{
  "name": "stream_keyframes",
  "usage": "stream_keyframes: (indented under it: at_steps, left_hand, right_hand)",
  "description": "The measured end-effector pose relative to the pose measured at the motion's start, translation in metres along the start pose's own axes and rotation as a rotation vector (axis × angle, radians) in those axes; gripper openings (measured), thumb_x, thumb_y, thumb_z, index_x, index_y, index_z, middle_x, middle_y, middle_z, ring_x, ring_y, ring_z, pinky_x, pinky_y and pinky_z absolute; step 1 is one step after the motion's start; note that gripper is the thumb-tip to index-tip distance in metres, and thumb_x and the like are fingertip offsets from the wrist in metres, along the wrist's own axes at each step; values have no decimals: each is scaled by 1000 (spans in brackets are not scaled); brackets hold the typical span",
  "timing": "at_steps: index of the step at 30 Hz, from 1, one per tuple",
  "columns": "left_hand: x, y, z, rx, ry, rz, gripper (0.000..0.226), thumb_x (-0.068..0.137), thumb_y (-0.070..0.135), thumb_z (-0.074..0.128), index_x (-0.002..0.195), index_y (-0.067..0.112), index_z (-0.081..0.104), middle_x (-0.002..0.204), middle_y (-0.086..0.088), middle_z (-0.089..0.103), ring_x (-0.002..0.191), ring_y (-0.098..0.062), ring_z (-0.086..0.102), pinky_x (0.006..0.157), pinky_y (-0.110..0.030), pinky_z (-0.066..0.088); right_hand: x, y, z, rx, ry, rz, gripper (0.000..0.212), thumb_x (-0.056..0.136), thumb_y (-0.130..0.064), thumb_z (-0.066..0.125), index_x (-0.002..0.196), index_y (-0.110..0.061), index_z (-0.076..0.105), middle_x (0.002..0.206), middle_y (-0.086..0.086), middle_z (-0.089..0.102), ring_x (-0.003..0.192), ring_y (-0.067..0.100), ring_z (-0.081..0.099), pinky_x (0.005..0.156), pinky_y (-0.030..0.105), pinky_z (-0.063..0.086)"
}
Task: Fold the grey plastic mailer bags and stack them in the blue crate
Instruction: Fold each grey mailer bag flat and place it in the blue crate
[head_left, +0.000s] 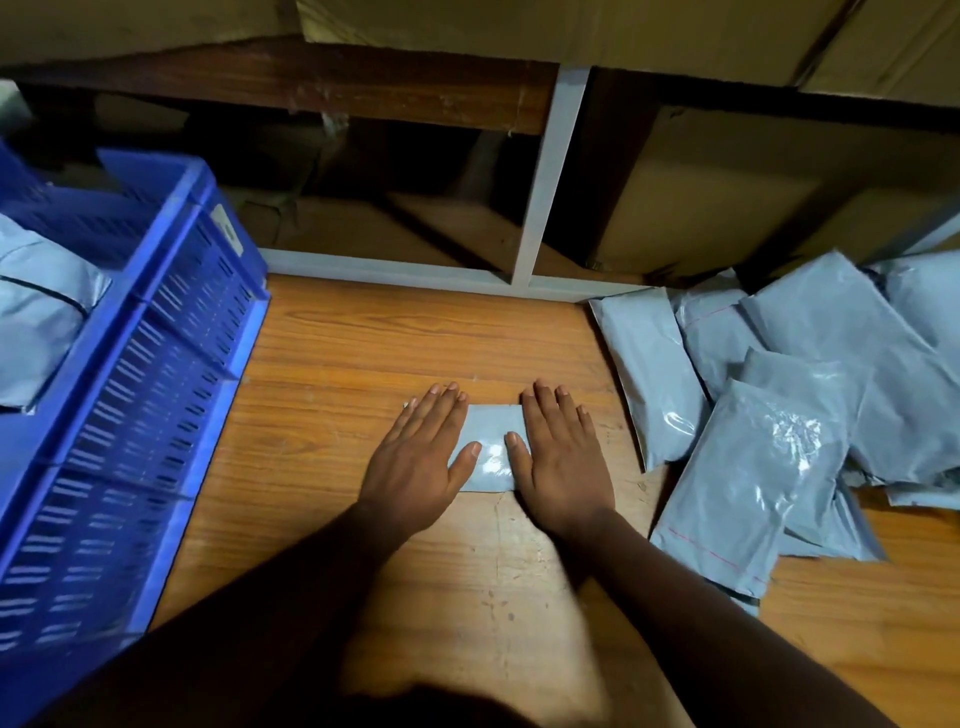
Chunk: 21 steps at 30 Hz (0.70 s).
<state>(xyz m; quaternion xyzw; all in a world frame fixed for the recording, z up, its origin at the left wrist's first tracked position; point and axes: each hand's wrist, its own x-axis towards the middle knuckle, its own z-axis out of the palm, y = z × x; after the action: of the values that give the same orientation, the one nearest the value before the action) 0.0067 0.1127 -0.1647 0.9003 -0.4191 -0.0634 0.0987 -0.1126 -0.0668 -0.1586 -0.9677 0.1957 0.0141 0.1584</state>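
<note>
Both hands lie flat, fingers straight and close together, and they press down on one folded bag (491, 449) on the table (363, 338). The left hand (415, 457) covers the left end of the bag and the right hand (563, 460) covers the right end. Only the middle strip of grey plastic shows between the two thumbs. Neither hand grips or pinches anything; the palms just hold the plastic flat.

The bag is in the middle of the table, a little near the person, and it is already a small rectangle. I judge that the step in hand is the pressing of the last fold, to push the air out and to set the crease.

To the left stands the crate (171, 332), its wall close to the left arm. Inside it, at the far left edge of the view, grey bags (36, 312) already lie. On the right side of the table a loose pile (789, 410) of unfolded bags waits, some overlapping, apart from the right hand.

The next move probably calls for picking up the folded bag without letting it spring open, because such plastic is slippery and likes to unfold. One hand should pinch it across the fold, carry it left over the crate wall, and lay it flat on the bags there.
</note>
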Motion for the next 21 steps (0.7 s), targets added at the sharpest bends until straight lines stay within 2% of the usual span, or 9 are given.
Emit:
stream_keyframes:
  at_steps: [2,4,6,8,10,14,16,18,21]
  left_hand:
    - [0,3,-6,-9,-23,0,72,106,59,13,163,18,24,170,-1,22,158,-15,16,128,-33,4]
    - [1,1,-13,-86,-61,-7,72,105,62,15,165,22,15,172,4,11,158,-10,6,125,-28,-5]
    - [3,-8,-23,-175,-130,3,74,105,64,27,165,25,12,172,9,5,157,-6,1,123,-26,-10]
    - [6,-19,-32,-224,-144,21,75,102,64,41,163,26,23,171,10,15,156,-5,8,124,-27,-8]
    - [12,-27,-44,-288,-151,19,74,97,63,54,159,27,35,165,9,33,153,-8,24,126,-29,-3]
    - [26,-24,-76,-294,-246,-5,72,82,56,79,144,33,53,138,12,52,137,-13,40,123,-38,12]
    - [29,-20,-95,-308,-199,17,55,80,47,83,129,36,62,123,17,52,123,-8,44,113,-36,29]
    - [25,-13,-107,-356,-7,66,30,86,36,80,112,37,66,112,21,52,111,-3,47,96,-32,44]
    - [11,2,-100,-247,269,170,25,86,19,78,105,29,65,114,14,58,108,-10,54,84,-31,48]
  right_hand:
    - [-2,0,-2,31,-6,-17,66,109,-54,14,166,-21,12,174,-1,5,160,20,-3,130,46,5]
    - [-2,5,-8,115,-49,-42,64,110,-52,17,166,-21,11,173,-3,4,160,19,-5,130,43,0]
    - [1,13,-23,181,-116,-72,64,110,-50,22,166,-19,17,173,-1,10,160,20,1,129,40,3]
    - [6,21,-39,165,-141,-122,66,107,-50,34,162,-14,30,167,7,31,155,28,23,126,38,20]
    - [16,24,-53,105,-175,-148,65,102,-48,53,158,-16,39,151,8,47,138,27,45,112,37,40]
    - [30,13,-81,131,-303,-146,65,89,-45,77,146,-22,54,128,0,51,117,20,52,94,34,46]
    - [30,9,-93,182,-210,-181,50,87,-38,79,132,-23,63,118,-4,50,107,16,53,88,33,47]
    - [25,9,-101,206,9,-238,32,87,-27,78,116,-27,64,111,-9,49,99,11,50,79,29,48]
    - [18,8,-93,117,282,-275,21,85,-13,71,99,-23,60,105,-5,53,93,16,51,70,33,48]
